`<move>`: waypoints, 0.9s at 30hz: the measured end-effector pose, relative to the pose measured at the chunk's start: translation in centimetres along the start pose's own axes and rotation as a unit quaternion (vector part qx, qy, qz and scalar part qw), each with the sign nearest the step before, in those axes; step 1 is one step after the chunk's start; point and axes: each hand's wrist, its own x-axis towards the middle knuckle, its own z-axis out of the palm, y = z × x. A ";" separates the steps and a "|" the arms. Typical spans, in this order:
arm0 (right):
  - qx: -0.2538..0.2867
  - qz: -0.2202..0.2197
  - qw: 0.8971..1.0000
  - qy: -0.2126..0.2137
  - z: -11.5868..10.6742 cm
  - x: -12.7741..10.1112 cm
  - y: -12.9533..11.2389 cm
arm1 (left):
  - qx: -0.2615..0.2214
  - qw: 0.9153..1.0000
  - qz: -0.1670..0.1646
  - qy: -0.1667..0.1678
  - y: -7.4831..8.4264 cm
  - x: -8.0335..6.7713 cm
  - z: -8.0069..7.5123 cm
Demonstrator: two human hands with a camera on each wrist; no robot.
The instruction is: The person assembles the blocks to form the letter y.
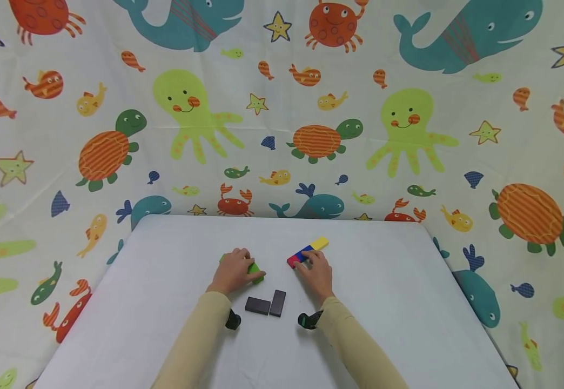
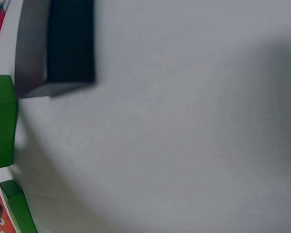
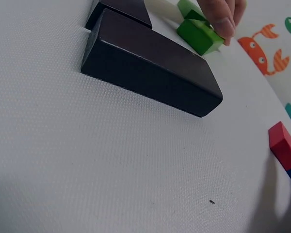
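Observation:
My left hand [image 1: 235, 271] is over two green blocks [image 1: 256, 273] on the white table, its thumb along the nearer one and its fingers bent over the far side. The right wrist view has the left thumb pressed to a green block [image 3: 199, 36]. My right hand [image 1: 317, 274] pinches the blue block [image 1: 303, 254] in a slanting row, with a red block [image 1: 291, 262] at its near end and a yellow block [image 1: 320, 243] at the far end. Two dark blocks [image 1: 257, 306] lie nearer me, below the left hand, one sideways and one almost upright in the head view.
The white table [image 1: 384, 302] ends at a back edge against a hanging cloth [image 1: 262, 129] printed with sea animals. Black wrist cameras [image 1: 233, 320] sit under both sleeves. A dark block [image 2: 58, 48] looms large in the left wrist view.

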 end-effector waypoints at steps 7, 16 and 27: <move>-0.010 -0.001 1.000 -0.001 0.2 0.2 0.2 | 0.018 1.000 0.016 0.000 0.4 -0.2 -0.6; 0.011 -0.018 1.000 0.009 0.0 0.1 0.3 | 0.029 0.999 0.020 -0.001 0.5 -0.3 -0.8; -0.022 0.005 0.999 0.027 0.3 -0.4 -0.2 | 0.027 0.999 0.019 0.002 0.6 -0.3 -0.7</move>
